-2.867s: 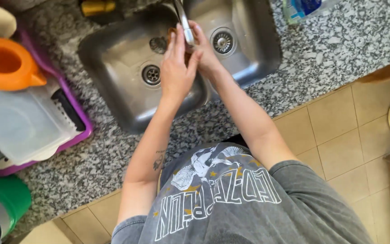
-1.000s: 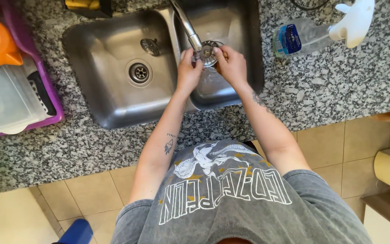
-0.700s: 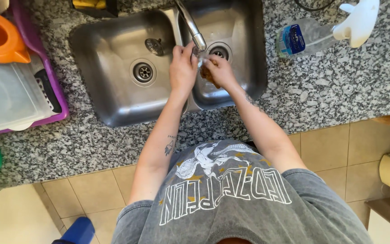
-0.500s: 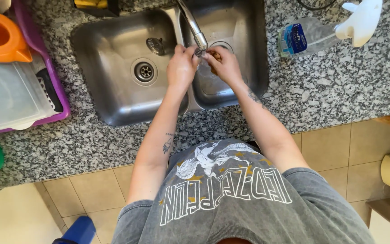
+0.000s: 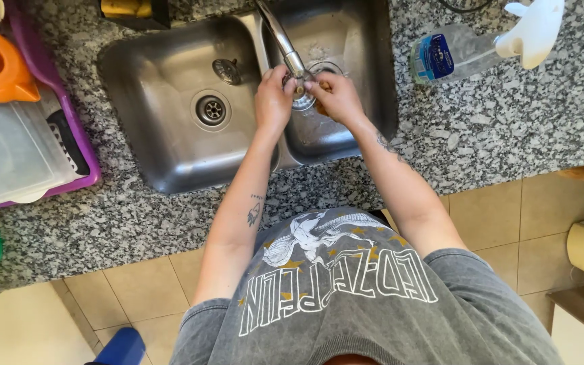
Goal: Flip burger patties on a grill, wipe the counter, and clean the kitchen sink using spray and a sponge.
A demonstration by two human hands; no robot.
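Speckled grey stone bench [image 5: 508,128] with a steel double sink [image 5: 170,155] set in it. On top: a purple tray [image 5: 79,165] at one end, a clear spray bottle [image 5: 468,47] lying at the other.

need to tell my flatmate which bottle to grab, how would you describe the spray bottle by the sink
Start at the double steel sink set in the speckled granite counter, then look just right of its right basin. There the spray bottle lies on its side: clear body, blue label, white trigger head. It is the only bottle on that side.
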